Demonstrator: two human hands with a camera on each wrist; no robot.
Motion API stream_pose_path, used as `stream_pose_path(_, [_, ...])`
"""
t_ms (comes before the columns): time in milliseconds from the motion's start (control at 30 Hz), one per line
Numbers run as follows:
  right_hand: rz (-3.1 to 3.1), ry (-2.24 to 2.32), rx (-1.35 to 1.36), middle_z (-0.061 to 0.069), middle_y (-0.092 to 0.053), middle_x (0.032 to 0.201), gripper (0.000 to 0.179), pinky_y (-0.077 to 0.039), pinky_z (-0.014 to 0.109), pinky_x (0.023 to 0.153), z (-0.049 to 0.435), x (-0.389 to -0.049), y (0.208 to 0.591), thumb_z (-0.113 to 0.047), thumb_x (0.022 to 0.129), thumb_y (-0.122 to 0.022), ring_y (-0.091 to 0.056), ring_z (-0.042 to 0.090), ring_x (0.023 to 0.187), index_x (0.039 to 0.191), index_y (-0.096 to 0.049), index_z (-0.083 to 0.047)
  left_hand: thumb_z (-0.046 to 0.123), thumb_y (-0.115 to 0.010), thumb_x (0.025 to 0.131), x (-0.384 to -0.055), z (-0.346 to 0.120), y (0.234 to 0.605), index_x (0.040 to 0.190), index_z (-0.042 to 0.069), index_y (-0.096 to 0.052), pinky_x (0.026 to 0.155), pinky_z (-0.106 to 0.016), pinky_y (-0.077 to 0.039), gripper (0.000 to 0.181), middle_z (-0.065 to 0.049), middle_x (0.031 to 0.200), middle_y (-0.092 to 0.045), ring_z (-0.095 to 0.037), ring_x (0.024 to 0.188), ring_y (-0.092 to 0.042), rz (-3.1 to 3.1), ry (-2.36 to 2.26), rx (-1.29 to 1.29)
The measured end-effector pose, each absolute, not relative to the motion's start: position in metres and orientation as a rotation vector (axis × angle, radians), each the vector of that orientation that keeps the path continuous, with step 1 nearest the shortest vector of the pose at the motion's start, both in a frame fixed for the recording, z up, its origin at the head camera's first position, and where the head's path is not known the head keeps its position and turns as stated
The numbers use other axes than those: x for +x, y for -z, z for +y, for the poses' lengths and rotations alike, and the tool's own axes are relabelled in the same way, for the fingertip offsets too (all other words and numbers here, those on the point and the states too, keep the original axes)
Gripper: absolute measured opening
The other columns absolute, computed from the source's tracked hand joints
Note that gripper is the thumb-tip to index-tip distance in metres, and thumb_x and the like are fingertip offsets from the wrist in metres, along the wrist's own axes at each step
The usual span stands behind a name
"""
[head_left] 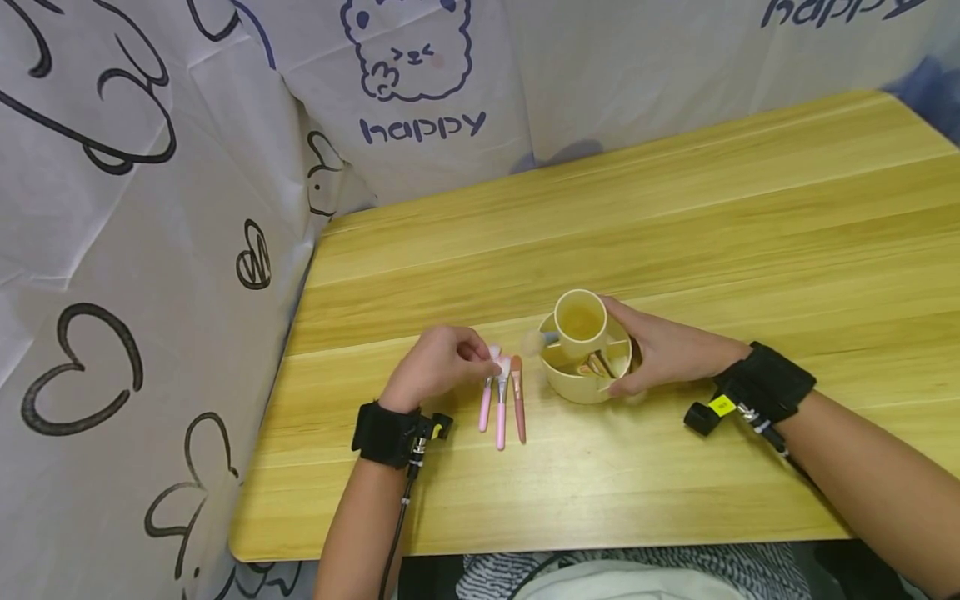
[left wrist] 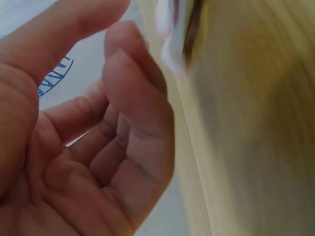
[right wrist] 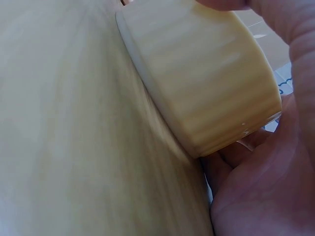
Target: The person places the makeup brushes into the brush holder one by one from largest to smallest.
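Three makeup brushes with pink handles, including a left brush (head_left: 486, 407), a middle brush (head_left: 501, 417) and a right brush (head_left: 519, 408), lie side by side on the table. Over their bristle ends is my left hand (head_left: 442, 367), its fingers loosely bent, a gap showing between thumb and index finger in the left wrist view. Blurred bristles (left wrist: 173, 56) show just beyond those fingertips. My right hand (head_left: 667, 346) grips the side of a round cream-yellow divided holder (head_left: 577, 387), thumb toward the front. A taller round cup (head_left: 581, 325) rises from it, and small brush-like items (head_left: 597, 365) lie inside.
The wood-grain table (head_left: 675, 233) extends far to the right and back. White cloth with printed drawings (head_left: 420, 158) hangs behind it and along the left side. Each wrist wears a black strap with a camera and cable. The table's front edge is close to the person's lap.
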State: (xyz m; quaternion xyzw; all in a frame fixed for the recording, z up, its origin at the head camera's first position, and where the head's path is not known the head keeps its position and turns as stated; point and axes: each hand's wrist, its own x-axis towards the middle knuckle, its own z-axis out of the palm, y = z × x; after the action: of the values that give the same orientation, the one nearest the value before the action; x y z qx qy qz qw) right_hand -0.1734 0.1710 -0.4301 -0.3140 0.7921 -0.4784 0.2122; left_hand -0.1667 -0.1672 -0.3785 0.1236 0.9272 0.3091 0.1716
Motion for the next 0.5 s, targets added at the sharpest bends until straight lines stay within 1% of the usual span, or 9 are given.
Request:
stream_pose_path(200, [2.201,1.330,-0.864,-0.003,-0.049,0.148,0.111,-0.048,0.026,0.105,0.1708,-0.1729,0.4288,-0.024,0.077,-0.090,-0.052,0.019,0.127,0.160,-0.019,-0.040,0.027,-0.089,0.082,-0.1677,-0.1671,0.3780,0.087,0.011,-0.073,0.057,-0.025,-0.050,0.023,-0.003,0.078,-0.071,-0.015,0.065,-0.061,2.552,-0.857,0.298])
stream_pose_path(300, [2.207,1.325,-0.866,-0.003,-0.050,0.148,0.111,-0.048,0.026,0.105,0.1708,-0.1728,0.4286,-0.025,0.076,-0.090,-0.052,0.019,0.127,0.160,-0.019,-0.039,0.025,-0.088,0.083,-0.1681,-0.1678,0.3788,0.087,0.010,-0.072,0.055,-0.025,-0.051,0.022,-0.003,0.076,-0.070,-0.016,0.063,-0.063,2.537,-0.848,0.280])
stream_pose_path(400, [2.210,1.321,-0.869,-0.002,-0.049,0.148,0.111,-0.048,0.027,0.105,0.1713,-0.1729,0.4290,-0.026,0.077,-0.090,-0.052,0.020,0.127,0.160,-0.019,-0.039,0.022,-0.086,0.085,-0.1692,-0.1680,0.3797,0.087,0.009,-0.072,0.055,-0.025,-0.054,0.019,-0.004,0.075,-0.071,-0.016,0.063,-0.065,2.520,-0.844,0.270])
stream_pose_path(500, [2.202,1.334,-0.868,-0.003,-0.047,0.151,0.112,-0.047,0.026,0.108,0.1713,-0.1732,0.4298,-0.029,0.076,-0.092,-0.050,0.019,0.132,0.160,-0.019,-0.040,0.020,-0.085,0.086,-0.1700,-0.1679,0.3811,0.089,0.008,-0.072,0.057,-0.026,-0.058,0.018,-0.005,0.078,-0.073,-0.015,0.064,-0.067,2.496,-0.860,0.247])
